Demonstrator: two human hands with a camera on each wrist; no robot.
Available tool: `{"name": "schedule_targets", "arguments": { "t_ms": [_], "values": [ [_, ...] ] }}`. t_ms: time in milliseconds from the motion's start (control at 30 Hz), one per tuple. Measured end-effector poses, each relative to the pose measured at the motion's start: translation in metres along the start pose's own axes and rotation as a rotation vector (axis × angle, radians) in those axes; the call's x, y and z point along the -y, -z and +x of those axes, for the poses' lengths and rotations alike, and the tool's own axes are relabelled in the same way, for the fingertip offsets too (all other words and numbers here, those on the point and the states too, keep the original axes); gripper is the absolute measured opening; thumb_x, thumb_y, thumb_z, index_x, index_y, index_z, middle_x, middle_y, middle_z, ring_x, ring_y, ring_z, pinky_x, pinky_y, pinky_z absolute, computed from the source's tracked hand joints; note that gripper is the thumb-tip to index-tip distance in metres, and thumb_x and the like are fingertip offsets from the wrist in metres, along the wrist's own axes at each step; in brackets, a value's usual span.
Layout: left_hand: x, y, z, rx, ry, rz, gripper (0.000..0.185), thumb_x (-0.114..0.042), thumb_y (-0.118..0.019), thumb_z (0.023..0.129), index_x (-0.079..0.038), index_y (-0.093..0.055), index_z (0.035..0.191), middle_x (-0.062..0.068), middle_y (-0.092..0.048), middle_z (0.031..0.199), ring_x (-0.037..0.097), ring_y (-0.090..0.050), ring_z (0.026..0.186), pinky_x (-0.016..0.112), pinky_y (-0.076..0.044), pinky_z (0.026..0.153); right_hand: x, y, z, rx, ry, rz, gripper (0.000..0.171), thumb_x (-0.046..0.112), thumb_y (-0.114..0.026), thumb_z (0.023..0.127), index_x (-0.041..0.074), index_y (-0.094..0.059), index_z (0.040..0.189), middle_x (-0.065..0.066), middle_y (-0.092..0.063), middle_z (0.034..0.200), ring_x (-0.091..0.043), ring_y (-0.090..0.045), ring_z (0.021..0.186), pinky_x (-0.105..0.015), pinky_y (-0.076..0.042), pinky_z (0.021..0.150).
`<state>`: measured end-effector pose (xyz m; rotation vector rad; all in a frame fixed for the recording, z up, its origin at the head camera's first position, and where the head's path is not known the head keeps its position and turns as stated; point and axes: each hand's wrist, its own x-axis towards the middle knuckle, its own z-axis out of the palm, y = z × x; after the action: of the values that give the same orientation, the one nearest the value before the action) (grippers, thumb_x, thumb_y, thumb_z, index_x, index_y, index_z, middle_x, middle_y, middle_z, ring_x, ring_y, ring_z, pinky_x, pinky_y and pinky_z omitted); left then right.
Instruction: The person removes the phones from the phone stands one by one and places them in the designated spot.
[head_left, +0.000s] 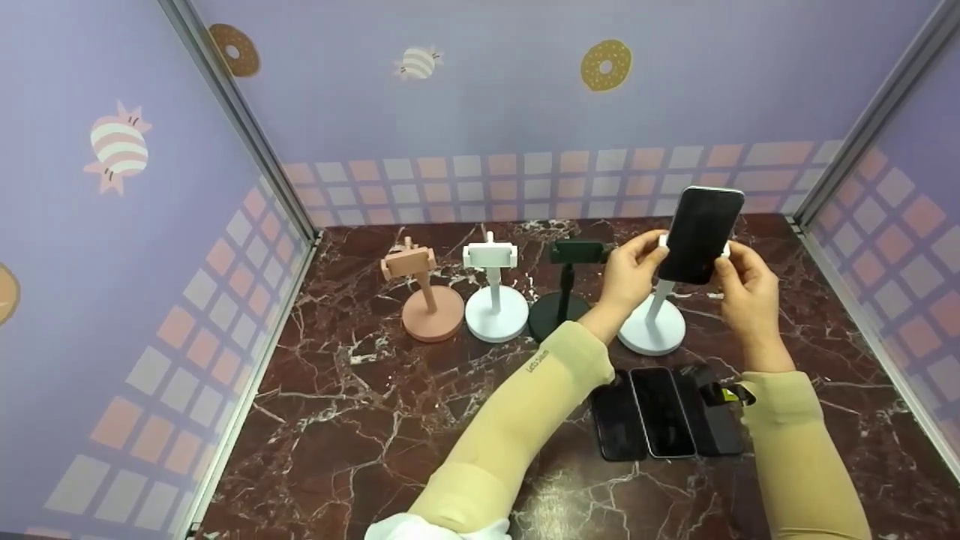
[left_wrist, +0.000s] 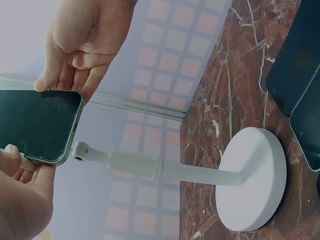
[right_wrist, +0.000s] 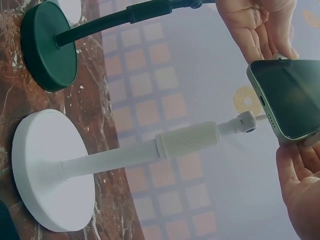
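A dark-screened smartphone (head_left: 703, 236) stands tilted in front of the head of a white phone stand (head_left: 652, 330), at the right of the row. My left hand (head_left: 628, 274) pinches the white clamp end at the phone's left edge. At the opposite edge, my right hand (head_left: 752, 292) holds the other clamp end between thumb and fingers. Both wrist views show the stand's ribbed collar (left_wrist: 134, 163) and small ball joint (right_wrist: 247, 121) just below the phone's lower end. Most of the clamp is hidden behind the phone.
Left of this stand are a black stand (head_left: 568, 289), another white stand (head_left: 495, 311) and a pink stand (head_left: 433, 315). Several dark phones (head_left: 664, 412) lie side by side near my right forearm. Patterned panels enclose the marbled table (head_left: 360, 435) at back and sides.
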<state>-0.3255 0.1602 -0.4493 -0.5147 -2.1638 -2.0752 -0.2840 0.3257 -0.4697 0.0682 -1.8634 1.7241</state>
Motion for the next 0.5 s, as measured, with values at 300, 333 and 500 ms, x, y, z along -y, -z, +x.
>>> {"name": "schedule_targets", "arguments": {
  "t_ms": [300,333,500],
  "values": [
    [-0.017,0.005,-0.007,0.032,-0.058,-0.076,0.029,-0.003,-0.066,0.099,0.005,-0.069,0.126,0.022,-0.075,0.11,-0.001,-0.056,0.071,0.01,-0.047,0.062,0.019,0.001,-0.004,0.014,0.041,0.176,0.017,-0.001,-0.062,0.1,0.005,-0.072,0.113,0.006,-0.076,0.099,-0.003,-0.066,0.085,-0.014,-0.053,0.075],
    [-0.019,0.006,-0.008,0.038,-0.067,-0.073,0.03,-0.003,-0.066,0.099,0.006,-0.068,0.126,0.023,-0.075,0.112,-0.002,-0.057,0.075,0.009,-0.048,0.065,0.022,0.001,-0.006,0.012,0.045,0.177,0.018,-0.002,-0.061,0.1,0.006,-0.072,0.113,0.006,-0.076,0.098,-0.003,-0.066,0.083,-0.014,-0.052,0.074],
    [-0.028,0.013,-0.019,0.055,-0.087,-0.065,0.031,-0.004,-0.067,0.098,0.006,-0.068,0.127,0.023,-0.075,0.116,0.002,-0.065,0.087,0.01,-0.053,0.074,0.035,0.002,-0.015,0.015,0.064,0.157,0.019,-0.002,-0.061,0.1,0.005,-0.072,0.113,0.006,-0.076,0.098,-0.003,-0.067,0.083,-0.014,-0.053,0.075]
  ]
}}
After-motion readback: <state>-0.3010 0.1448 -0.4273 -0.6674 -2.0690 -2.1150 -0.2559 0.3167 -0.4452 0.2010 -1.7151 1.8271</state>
